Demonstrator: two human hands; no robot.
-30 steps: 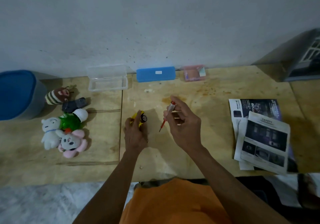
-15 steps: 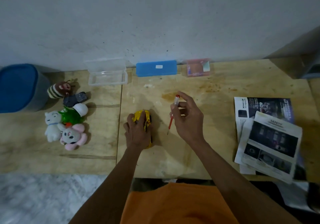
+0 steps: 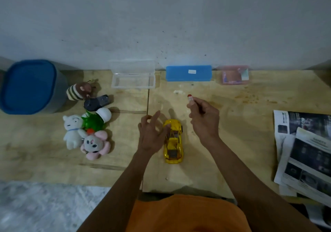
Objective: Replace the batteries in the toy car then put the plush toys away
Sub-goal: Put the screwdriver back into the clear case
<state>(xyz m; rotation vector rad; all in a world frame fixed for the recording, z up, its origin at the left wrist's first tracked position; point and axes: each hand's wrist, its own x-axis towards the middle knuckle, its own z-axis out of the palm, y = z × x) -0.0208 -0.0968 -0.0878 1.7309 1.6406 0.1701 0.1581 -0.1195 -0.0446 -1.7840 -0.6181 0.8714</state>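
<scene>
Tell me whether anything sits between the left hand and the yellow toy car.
Nothing visible does. The left hand hovers with its fingers spread right beside the yellow toy car, which stands on its wheels on the wooden table. The right hand holds the screwdriver off to the other side.

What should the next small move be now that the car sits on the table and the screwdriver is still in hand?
Probably set the screwdriver down in the open clear case. The yellow toy car sits wheels-down on the table, the left hand is open beside it, and the right hand holds the tool off the car, so the screwing looks finished.
</scene>
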